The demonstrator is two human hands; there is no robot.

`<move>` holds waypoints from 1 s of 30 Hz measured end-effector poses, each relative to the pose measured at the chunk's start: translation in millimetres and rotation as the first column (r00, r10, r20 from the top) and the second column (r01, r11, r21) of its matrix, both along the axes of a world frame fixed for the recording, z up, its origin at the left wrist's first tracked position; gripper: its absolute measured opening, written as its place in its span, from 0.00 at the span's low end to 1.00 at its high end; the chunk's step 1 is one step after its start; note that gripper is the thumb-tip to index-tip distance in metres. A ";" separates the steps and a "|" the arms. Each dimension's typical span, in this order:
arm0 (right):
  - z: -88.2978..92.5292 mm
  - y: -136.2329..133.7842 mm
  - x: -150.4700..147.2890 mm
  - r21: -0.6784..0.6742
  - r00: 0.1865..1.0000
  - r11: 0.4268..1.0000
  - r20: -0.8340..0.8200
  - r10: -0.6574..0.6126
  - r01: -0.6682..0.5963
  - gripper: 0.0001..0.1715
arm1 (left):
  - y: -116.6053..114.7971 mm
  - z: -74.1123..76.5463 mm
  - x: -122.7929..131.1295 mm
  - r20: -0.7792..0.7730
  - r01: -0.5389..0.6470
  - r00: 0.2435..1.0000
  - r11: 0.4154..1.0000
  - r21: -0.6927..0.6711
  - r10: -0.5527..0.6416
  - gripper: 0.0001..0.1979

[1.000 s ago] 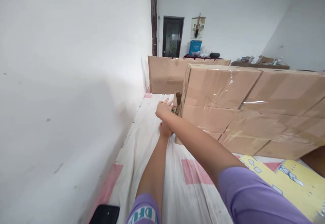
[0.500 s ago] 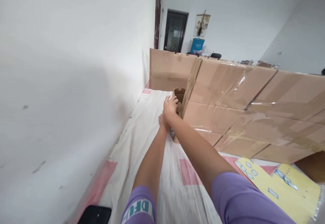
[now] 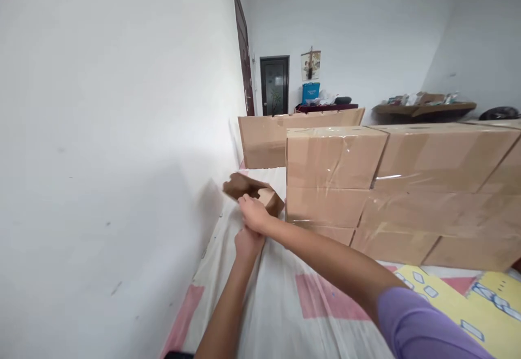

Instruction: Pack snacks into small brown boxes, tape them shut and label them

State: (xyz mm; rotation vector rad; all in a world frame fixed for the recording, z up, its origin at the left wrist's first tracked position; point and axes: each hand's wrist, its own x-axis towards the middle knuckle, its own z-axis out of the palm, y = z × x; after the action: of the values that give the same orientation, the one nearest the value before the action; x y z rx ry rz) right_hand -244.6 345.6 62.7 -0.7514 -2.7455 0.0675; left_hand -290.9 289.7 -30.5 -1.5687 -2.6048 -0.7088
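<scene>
A small open cardboard box (image 3: 272, 199) is tilted in front of me above the cloth, its cut-out rim turned toward the wall. My right hand (image 3: 254, 215) has its fingers curled over the near edge of this box. Just below it, my left hand (image 3: 247, 244) is closed at the box's near underside, touching the right hand; its fingers are mostly hidden. To the right stands a wall of taped cardboard boxes (image 3: 328, 207), stacked in rows.
A white wall (image 3: 122, 158) runs along the left. Behind the box stands an upright cardboard panel (image 3: 264, 144). A white and pink cloth (image 3: 280, 299) covers the floor, with a yellow patterned sheet (image 3: 443, 307) at lower right. A dark phone (image 3: 179, 354) peeks in at the bottom edge.
Both hands have swung left with the small cardboard box, away from the stacked boxes, and it has tilted toward the wall. The camera view has shifted, showing more of the stack's top.
</scene>
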 end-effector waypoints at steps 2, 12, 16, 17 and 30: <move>5.9 -29.3 16.9 0.047 0.977 0.976 -0.017 0.214 -0.213 0.21 | -51.5 9.2 -1.6 -0.029 -0.072 0.997 0.997 0.024 0.073 0.18; 33.8 -94.4 225.8 0.097 0.781 0.828 -0.290 0.554 -0.552 0.20 | -266.4 35.7 102.6 0.232 -0.143 0.969 0.560 0.816 -0.090 0.18; 24.9 -115.1 322.6 0.088 0.820 0.837 -0.171 0.547 -0.540 0.26 | -295.0 73.2 167.0 0.628 -0.479 0.729 0.454 0.752 -0.271 0.19; 21.0 -123.3 343.3 0.085 0.837 0.848 -0.141 0.529 -0.523 0.29 | -297.5 85.7 178.1 0.656 -0.520 0.701 0.428 0.739 -0.281 0.19; -15.5 -210.4 433.4 0.102 0.915 0.932 -0.180 0.361 -0.348 0.14 | -233.8 136.5 251.6 0.401 0.172 0.825 0.852 0.494 -0.398 0.36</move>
State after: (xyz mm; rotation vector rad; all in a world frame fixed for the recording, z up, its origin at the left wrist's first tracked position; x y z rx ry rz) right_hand 188.8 135.2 47.2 -0.2057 -2.6425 0.1173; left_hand -39.3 55.9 106.1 -1.8280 -2.2184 -1.7989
